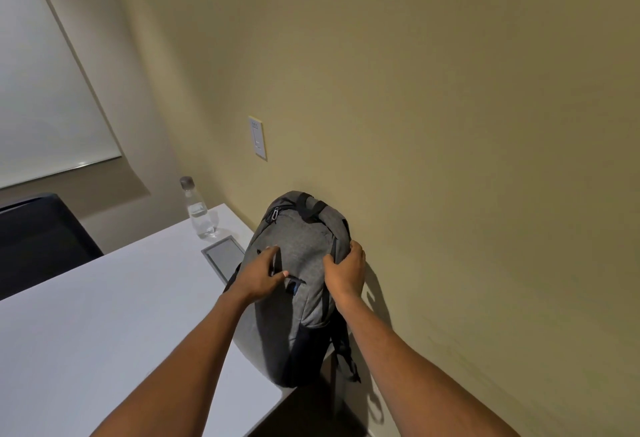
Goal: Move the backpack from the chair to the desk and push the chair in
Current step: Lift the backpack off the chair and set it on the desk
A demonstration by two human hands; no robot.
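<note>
At the far corner of the white desk (86, 326), against the tan wall (450, 125), the grey backpack (301, 246) is standing upright with both my hands on it. Its dark base is sitting at the desk's edge, and a black strap (346, 350) is hanging down off the side nearest the wall. I am laying my left hand (261, 275) flat against the front panel, fingers (268, 251) extended and held loosely together, thumb reaching toward the small front pocket zip (294, 281). I am curling my right hand (346, 272) over the pack's right shoulder, fingers wrapping the fabric at the side seam; how tightly they are closing I cannot tell, since their tips are hidden behind the bag. The black carry handle (310, 208) at the top is arching free, touched by neither hand. Just left of the backpack, a grey inset panel (225, 256) is lying flush in the desktop, partly covered by the bag. Beyond it a clear bottle (197, 210) with a grey cap is standing near the desk's back edge. A white wall plate (258, 137) is showing above the pack, and a dark chair back (41, 239) is showing past the desk's left side, below a pale window blind (45, 90).
</note>
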